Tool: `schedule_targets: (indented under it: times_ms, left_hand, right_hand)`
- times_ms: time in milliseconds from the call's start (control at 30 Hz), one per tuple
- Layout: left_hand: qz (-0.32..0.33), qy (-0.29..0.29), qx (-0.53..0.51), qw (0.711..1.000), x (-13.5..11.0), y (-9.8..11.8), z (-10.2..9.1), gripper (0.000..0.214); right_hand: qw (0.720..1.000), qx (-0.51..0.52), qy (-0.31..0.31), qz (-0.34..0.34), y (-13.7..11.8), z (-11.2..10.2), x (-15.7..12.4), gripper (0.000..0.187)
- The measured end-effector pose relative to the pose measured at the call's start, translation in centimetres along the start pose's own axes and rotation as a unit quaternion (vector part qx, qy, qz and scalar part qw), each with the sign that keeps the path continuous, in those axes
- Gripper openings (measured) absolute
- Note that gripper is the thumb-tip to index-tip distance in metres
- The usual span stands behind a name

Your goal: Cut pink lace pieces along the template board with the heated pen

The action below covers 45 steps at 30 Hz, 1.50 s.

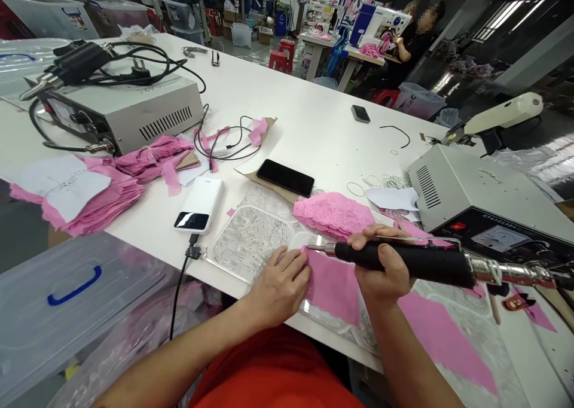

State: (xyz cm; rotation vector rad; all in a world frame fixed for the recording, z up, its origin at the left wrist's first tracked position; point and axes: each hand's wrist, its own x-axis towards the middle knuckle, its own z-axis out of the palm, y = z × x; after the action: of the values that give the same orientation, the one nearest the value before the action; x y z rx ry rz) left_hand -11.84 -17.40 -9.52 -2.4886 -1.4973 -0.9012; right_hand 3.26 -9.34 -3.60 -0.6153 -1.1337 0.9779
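Pointing over a corner of the pink cloth (pixel 334 291), the black tool (pixel 426 263) sits in my right hand (pixel 379 285), my fingers curled tight round it. Its tip is just by my left hand (pixel 280 285), whose fingers lie nearly flat on the cloth's edge, gripping nothing. Past my fingers are pink lace (pixel 334 213) and a black phone (pixel 286 177).

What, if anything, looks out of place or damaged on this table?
Mainly clutter: pink scraps lie around a loosely looped black cable, and pale band-like loops lie strewn beside white paper. The clear board near the left hand looks marred by scratch-like marks, possibly wear. I see nothing spilled.
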Motion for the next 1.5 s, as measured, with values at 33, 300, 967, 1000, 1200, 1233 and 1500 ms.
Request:
schedule_targets:
  times_ms: [33, 300, 967, 1000, 1200, 1233, 1500]
  left_hand:
    - [0.0, -0.001, -0.002, 1.0, 0.0, 0.0, 0.0, 0.018]
    - [0.005, -0.005, 0.003, 1.0, 0.0, 0.0, -0.1, 0.02]
    - [0.002, 0.03, -0.009, 1.0, -2.0, 0.0, -3.0, 0.02]
    - [-0.003, 0.033, -0.009, 0.999, -2.6, 0.0, -3.3, 0.021]
    - [-0.006, 0.035, -0.011, 0.999, -4.5, 0.7, -3.4, 0.022]
    - [-0.002, 0.038, -0.009, 0.999, -4.6, 0.8, -3.2, 0.021]
    - [-0.007, 0.05, 0.017, 0.999, -5.3, 0.2, -3.1, 0.024]
  right_hand:
    - [1.0, 0.0, 0.001, 0.0, 0.0, 0.0, 0.0, 0.014]
    - [1.0, 0.013, -0.006, -0.01, 0.4, 0.1, 0.2, 0.014]
    - [0.997, 0.037, 0.063, 0.023, -0.4, -0.6, 0.4, 0.013]
    - [0.997, 0.039, 0.063, 0.03, -0.5, -0.6, 0.3, 0.013]
    - [0.997, 0.04, 0.043, 0.046, -0.4, -0.3, -0.4, 0.014]
    - [0.997, 0.04, 0.041, 0.047, -0.4, -0.2, -0.5, 0.015]
    - [0.997, 0.046, 0.032, 0.058, -0.2, 0.1, -1.2, 0.015]
